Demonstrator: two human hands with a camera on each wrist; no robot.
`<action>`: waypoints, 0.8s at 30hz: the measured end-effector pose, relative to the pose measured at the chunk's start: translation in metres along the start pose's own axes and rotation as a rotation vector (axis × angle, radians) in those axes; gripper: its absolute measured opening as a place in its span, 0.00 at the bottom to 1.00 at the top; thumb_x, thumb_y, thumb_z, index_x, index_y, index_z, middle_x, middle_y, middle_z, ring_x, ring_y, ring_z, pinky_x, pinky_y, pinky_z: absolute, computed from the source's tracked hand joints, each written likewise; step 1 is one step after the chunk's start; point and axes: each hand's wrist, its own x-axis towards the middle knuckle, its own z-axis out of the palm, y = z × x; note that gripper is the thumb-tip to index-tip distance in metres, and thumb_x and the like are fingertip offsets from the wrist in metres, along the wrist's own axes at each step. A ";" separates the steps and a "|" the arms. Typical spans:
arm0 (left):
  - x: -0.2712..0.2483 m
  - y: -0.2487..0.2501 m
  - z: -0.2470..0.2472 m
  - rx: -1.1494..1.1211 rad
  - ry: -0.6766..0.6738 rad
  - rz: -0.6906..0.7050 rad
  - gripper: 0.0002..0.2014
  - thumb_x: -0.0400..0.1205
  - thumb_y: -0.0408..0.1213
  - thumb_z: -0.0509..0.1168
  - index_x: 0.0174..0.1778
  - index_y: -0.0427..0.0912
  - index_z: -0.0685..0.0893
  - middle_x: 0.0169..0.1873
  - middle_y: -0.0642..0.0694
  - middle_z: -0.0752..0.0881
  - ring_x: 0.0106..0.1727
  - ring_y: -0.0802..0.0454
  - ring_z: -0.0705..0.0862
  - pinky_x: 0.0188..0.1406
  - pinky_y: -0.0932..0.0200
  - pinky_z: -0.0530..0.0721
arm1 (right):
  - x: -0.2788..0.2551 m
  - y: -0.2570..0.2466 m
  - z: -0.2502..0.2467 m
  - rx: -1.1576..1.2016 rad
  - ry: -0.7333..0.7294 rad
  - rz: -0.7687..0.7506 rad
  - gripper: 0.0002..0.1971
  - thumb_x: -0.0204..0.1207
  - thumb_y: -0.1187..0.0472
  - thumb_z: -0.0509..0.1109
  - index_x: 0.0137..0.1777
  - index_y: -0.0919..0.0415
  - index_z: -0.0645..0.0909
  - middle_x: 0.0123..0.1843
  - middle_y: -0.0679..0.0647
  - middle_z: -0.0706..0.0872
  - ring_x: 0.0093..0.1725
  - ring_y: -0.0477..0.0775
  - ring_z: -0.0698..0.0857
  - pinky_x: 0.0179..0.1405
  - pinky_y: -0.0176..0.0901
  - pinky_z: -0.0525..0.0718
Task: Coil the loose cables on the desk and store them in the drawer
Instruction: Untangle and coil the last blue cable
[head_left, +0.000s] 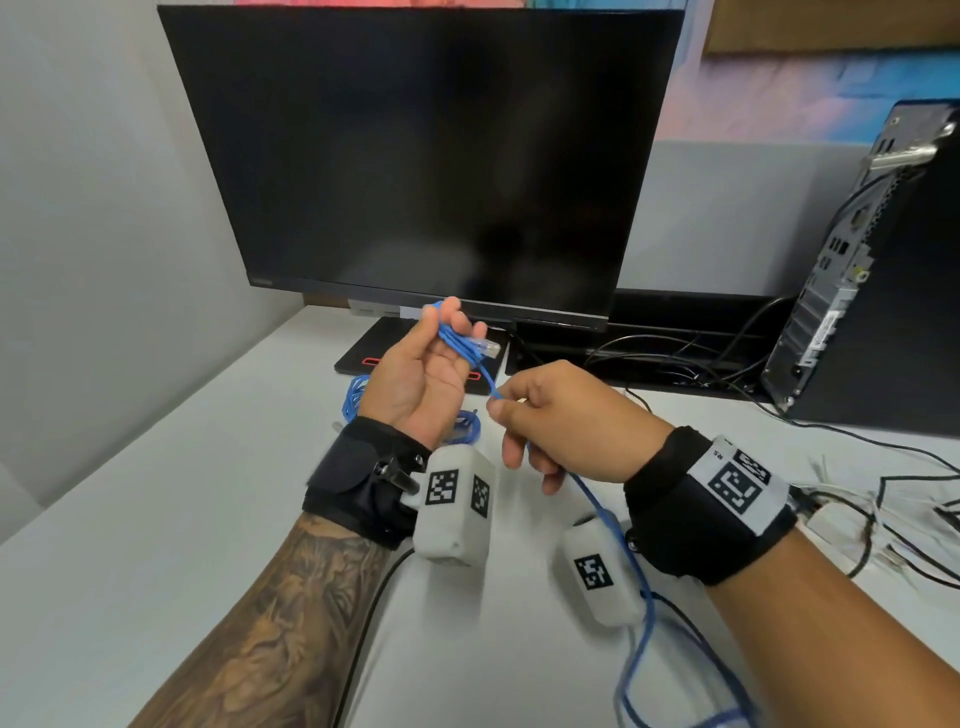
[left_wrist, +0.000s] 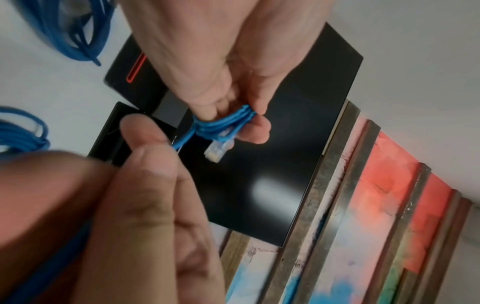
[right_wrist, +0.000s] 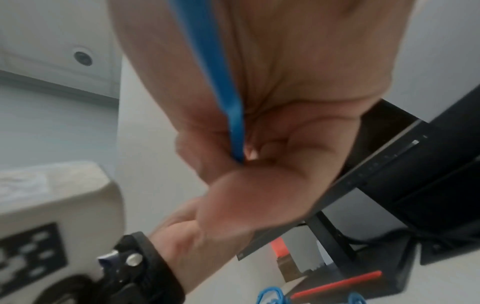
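A blue network cable is wound in several turns round the fingers of my left hand, held palm-up above the white desk; its clear plug sticks out to the right. In the left wrist view the turns wrap the fingers with the plug hanging below. My right hand pinches the same cable just below the wound part. From there the cable runs under the right wrist and off the bottom edge. In the right wrist view the cable crosses the palm into the curled fingers.
More blue cable coils lie on the desk behind my left hand. A black monitor on its base stands behind. A computer tower is at the right, with black and white cables tangled beside it.
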 end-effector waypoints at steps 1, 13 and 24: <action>0.002 0.002 -0.003 0.003 0.017 0.029 0.12 0.91 0.34 0.56 0.59 0.32 0.81 0.35 0.45 0.87 0.37 0.56 0.88 0.57 0.54 0.89 | -0.003 -0.003 0.000 -0.040 -0.031 -0.004 0.12 0.87 0.57 0.63 0.52 0.64 0.83 0.29 0.53 0.86 0.18 0.44 0.74 0.26 0.47 0.88; -0.020 -0.013 0.015 1.038 -0.374 -0.047 0.19 0.92 0.39 0.52 0.52 0.33 0.85 0.34 0.44 0.82 0.35 0.52 0.80 0.52 0.42 0.82 | 0.000 0.014 -0.051 -0.394 0.609 -0.407 0.07 0.83 0.53 0.66 0.49 0.49 0.87 0.40 0.43 0.87 0.41 0.45 0.83 0.45 0.48 0.84; -0.013 0.003 0.012 0.026 -0.277 -0.229 0.16 0.90 0.38 0.49 0.53 0.32 0.80 0.32 0.49 0.73 0.32 0.55 0.73 0.58 0.53 0.83 | 0.014 0.019 -0.012 -0.003 0.281 -0.158 0.14 0.88 0.60 0.61 0.47 0.66 0.85 0.33 0.52 0.85 0.24 0.46 0.76 0.20 0.44 0.83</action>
